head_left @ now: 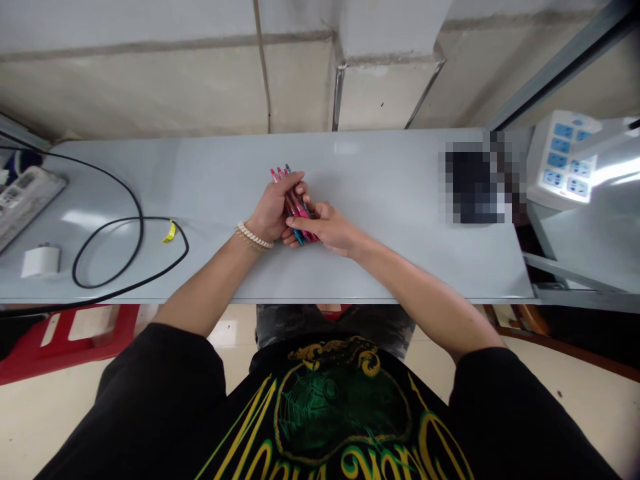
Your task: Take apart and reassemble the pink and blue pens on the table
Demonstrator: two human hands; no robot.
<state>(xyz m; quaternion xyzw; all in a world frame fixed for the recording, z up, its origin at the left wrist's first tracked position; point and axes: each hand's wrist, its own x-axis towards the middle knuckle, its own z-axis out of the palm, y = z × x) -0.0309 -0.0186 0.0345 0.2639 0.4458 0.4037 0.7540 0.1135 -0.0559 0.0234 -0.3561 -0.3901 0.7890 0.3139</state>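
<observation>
A bundle of several pens (299, 207), pink, red and blue, is held between both hands above the middle of the grey table (390, 253). My left hand (274, 205), with a beaded bracelet at the wrist, wraps round the pens from the left, its thumb across their upper part. From the right, my right hand (327, 227) closes on their lower part, thumb on top. The pens lean with their upper ends to the left and away from me. Some of the fingers are hidden under the bundle.
A looped black cable (141, 220) with a yellow tag and a white charger (41, 261) lie at the left. A power strip (30, 200) is at the far left. A pixelated dark object (473, 187) sits at the right, near a white multi-socket (565, 160).
</observation>
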